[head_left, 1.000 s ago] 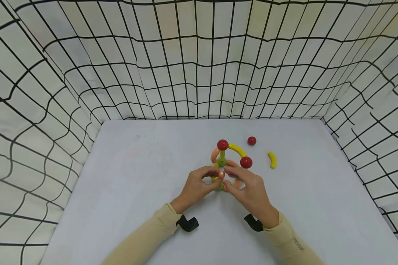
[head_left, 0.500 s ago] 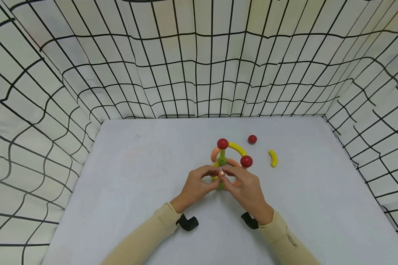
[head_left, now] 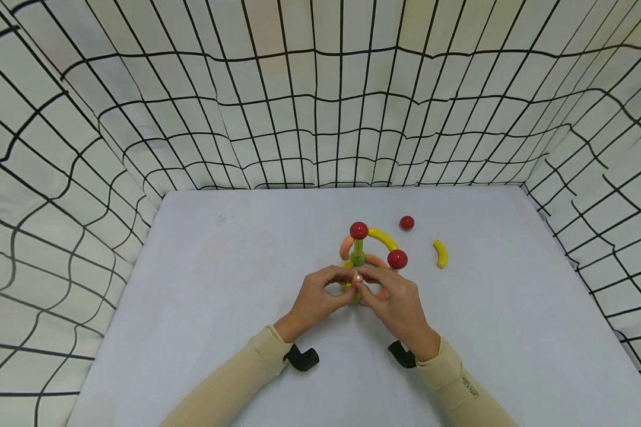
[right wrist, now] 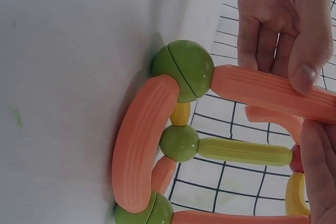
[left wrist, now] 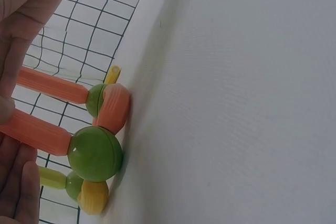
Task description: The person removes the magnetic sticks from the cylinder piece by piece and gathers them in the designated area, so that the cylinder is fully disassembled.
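Between both hands stands an upright orange rod (right wrist: 262, 85), its lower end on a green ball (left wrist: 95, 153) of a toy frame of rods and balls. My left hand (head_left: 320, 295) pinches the rod from the left, between thumb and fingers. From the right, my right hand (head_left: 399, 299) pinches the same rod near its top. Behind the hands, a light green rod (right wrist: 244, 151) rises to a red ball (head_left: 358, 230). A curved yellow rod (head_left: 383, 238) joins it to a second red ball (head_left: 397, 259). Curved orange pieces (right wrist: 144, 142) form part of the base; the hands hide some of it in the head view.
A loose red ball (head_left: 407, 223) lies behind the frame on the white table (head_left: 235, 249). To the right is a loose curved yellow rod (head_left: 440, 254). Black netting (head_left: 328, 118) over white walls encloses the back and sides.
My right hand has shifted slightly left and closed in on the orange rod. The left hand stays at the rod. The head view has tilted a little.
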A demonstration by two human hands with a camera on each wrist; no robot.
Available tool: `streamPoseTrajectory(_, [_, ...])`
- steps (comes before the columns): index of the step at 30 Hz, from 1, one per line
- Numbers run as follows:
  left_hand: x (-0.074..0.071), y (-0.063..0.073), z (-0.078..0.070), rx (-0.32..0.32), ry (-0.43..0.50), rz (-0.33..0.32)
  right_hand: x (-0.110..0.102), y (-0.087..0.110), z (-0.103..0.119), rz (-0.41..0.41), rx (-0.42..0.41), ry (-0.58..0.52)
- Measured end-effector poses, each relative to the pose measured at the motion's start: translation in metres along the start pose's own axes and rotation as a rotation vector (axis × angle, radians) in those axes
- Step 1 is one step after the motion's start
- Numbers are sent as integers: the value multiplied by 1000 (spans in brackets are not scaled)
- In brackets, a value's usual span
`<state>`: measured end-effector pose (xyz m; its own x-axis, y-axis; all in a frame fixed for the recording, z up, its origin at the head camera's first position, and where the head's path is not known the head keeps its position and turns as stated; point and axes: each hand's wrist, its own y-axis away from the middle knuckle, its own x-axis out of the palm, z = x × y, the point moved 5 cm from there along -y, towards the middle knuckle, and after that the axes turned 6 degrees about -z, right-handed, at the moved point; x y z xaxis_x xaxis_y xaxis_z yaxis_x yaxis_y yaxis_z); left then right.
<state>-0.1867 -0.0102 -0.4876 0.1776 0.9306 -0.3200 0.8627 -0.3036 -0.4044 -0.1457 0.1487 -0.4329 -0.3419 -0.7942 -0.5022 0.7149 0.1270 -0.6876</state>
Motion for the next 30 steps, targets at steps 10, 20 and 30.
streamPoseTrajectory(10, [-1,1,1,-7,-29,0,2,2,-4,19,21,-43])
streamPoseTrajectory(20, [2,4,11,-20,-76,62,4,4,-7,24,41,-29])
streamPoseTrajectory(30, [4,4,15,-37,-193,138,4,3,-9,16,52,-16])
